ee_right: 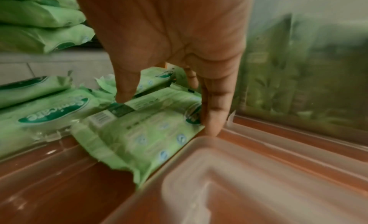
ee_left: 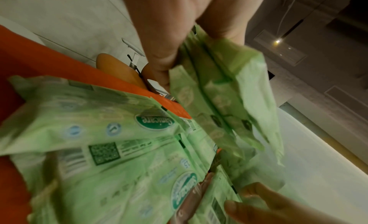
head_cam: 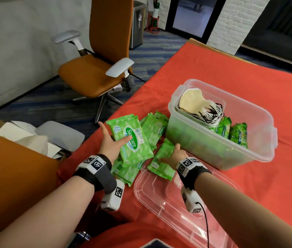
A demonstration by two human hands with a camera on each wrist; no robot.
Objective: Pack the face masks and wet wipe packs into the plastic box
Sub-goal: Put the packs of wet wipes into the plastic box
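My left hand point(head_cam: 114, 141) holds a green wet wipe pack point(head_cam: 130, 138) lifted over the loose pile of packs point(head_cam: 152, 129); thumb on top, fingers beneath. In the left wrist view the hand point(ee_left: 169, 51) grips the held pack point(ee_left: 221, 88). My right hand point(head_cam: 173, 154) pinches another wet wipe pack point(head_cam: 162, 162) that lies against the clear plastic box point(head_cam: 249, 111). The right wrist view shows the hand point(ee_right: 169, 110) with its thumb and fingers on opposite edges of this pack point(ee_right: 143, 133). Inside the box are face masks point(head_cam: 192, 101) and several upright packs point(head_cam: 231, 131).
The clear box lid point(head_cam: 177, 203) lies on the red tablecloth point(head_cam: 275, 185) near me, under my right wrist. An orange office chair point(head_cam: 95, 68) stands left of the table, and an open cardboard box point(head_cam: 25, 136) sits on the floor.
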